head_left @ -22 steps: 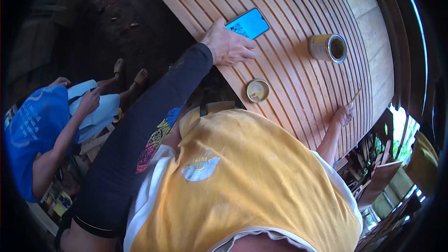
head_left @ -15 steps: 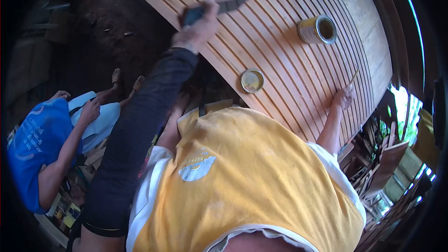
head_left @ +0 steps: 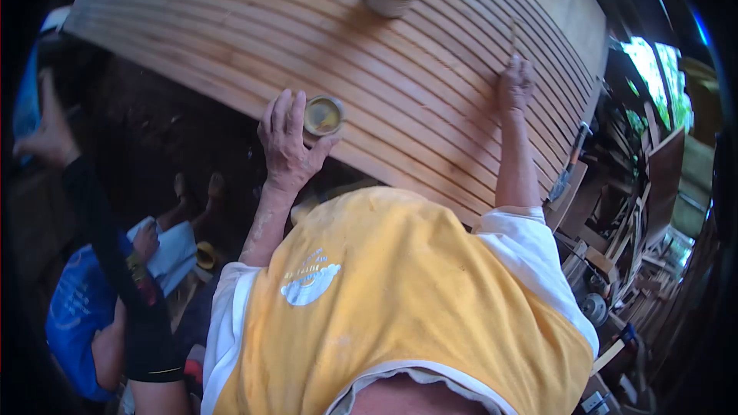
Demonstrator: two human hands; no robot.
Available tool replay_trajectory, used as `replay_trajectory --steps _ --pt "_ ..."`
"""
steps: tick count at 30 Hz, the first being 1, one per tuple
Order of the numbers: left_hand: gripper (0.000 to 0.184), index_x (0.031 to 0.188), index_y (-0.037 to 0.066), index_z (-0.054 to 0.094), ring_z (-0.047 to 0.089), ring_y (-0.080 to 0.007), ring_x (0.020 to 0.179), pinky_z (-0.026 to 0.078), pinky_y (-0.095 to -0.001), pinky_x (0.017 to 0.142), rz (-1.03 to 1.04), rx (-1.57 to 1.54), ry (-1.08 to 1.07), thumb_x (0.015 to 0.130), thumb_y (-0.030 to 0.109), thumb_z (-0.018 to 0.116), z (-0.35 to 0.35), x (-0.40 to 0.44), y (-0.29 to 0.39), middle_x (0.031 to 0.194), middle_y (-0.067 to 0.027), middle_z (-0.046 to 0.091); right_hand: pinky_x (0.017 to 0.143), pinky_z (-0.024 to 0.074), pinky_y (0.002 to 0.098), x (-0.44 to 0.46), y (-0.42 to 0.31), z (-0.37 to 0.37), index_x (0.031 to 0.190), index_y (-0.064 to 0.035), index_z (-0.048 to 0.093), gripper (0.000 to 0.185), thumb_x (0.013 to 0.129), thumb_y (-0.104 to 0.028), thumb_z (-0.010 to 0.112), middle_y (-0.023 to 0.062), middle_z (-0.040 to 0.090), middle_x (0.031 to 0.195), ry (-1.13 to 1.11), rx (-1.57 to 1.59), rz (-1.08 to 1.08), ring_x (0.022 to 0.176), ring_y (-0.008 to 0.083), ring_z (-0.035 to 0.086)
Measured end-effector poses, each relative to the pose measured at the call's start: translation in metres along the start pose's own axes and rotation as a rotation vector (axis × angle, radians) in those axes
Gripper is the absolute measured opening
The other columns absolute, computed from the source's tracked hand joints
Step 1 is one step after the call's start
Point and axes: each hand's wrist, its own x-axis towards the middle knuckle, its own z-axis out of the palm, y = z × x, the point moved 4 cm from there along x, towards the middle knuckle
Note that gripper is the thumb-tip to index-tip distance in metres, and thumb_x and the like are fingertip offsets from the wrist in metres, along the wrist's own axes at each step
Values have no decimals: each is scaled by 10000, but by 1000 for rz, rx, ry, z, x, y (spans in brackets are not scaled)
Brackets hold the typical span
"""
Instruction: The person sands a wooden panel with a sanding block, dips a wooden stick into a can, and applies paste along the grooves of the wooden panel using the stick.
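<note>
Curling loosely about the rim of the shallow round lid point(head_left: 323, 115), the left hand point(head_left: 286, 155) has its grip partly open, thumb at the near edge and fingers along the side; whether it pinches firmly, I cannot tell. The lid is by the near edge of the slatted worktop point(head_left: 430, 119). It looks light and stiff, probably thin metal, and the yellowish residue inside could make it slick or tacky, so opposite sides of the outer rim seem the best hold, kept level. The right hand point(head_left: 515, 91) has its grip closed on a slender tool point(head_left: 514, 37), over the slats; its tip is too blurred to read. That should weigh little and suit a light hold low on the shaft. The open can point(head_left: 390, 3) stands upright farther off, likely the heaviest of the three and prone to spill if tipped; its side wall, taken round the middle, looks safest.
</note>
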Motion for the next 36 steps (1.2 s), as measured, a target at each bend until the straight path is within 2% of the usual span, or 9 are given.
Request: replay_trajectory --steps 4,8,11,14,17,22,25,29,36 --pt "941 1622 25 339 536 -256 1317 439 -472 1105 3 80 33 855 184 861 22 5 17 1438 -136 588 601 400 302 -8 1 -16 857 -78 551 305 1074 -270 646 -16 477 706 -200 520 -43 677 90 417" --pt "838 1580 10 437 603 -325 1220 493 -442 1045 -125 -122 101 842 113 822 19 19 35 1395 -169 623 596 397 283 -14 -18 -44 894 -50 573 256 1060 -222 664 -20 501 709 -354 542 -118 658 78 421" --pt "726 1538 18 480 680 -378 1132 610 -434 908 -701 -1245 131 885 187 748 42 29 41 1340 -198 656 609 433 327 7 -79 -87 917 -46 576 223 1031 -208 681 58 548 698 -442 397 -481 636 165 499" --pt "586 1501 22 508 727 -398 1096 682 -448 785 -724 -2166 148 967 240 611 45 58 65 1301 -206 682 682 503 473 24 -148 -101 969 -40 593 232 1015 -265 623 167 657 768 -483 103 -695 746 368 659" --pt "502 1465 33 530 732 -442 1100 695 -548 753 -911 -2147 125 1028 274 473 62 66 66 1248 -211 709 722 526 519 35 -214 -90 999 -45 604 208 998 -253 600 171 703 822 -517 -162 -863 822 383 708" --pt "284 1199 19 719 745 -169 932 637 -306 769 -890 -1564 38 1022 33 498 90 55 32 1062 -91 760 747 561 487 37 -295 -35 997 -61 690 143 931 -171 628 141 747 892 -601 -448 -1053 886 345 739" --pt "269 1126 8 738 737 -164 973 614 -331 844 -618 -1026 31 1015 4 493 84 43 21 1040 -70 759 757 570 454 39 -325 20 977 -74 736 146 898 -126 624 126 763 944 -678 -633 -1146 929 333 742" --pt "258 1156 11 738 726 -305 930 584 -387 869 -316 -524 76 949 1 583 46 47 36 950 -138 731 809 594 434 29 -349 47 992 -90 800 209 876 -140 634 118 787 1025 -754 -843 -1188 995 322 755" --pt "701 1387 107 635 544 -427 1228 457 -529 1052 -67 -178 -109 767 325 879 16 57 58 1392 -199 568 821 561 494 55 -330 38 1038 -52 755 304 910 -287 612 164 764 1006 -951 -707 -938 971 389 719"
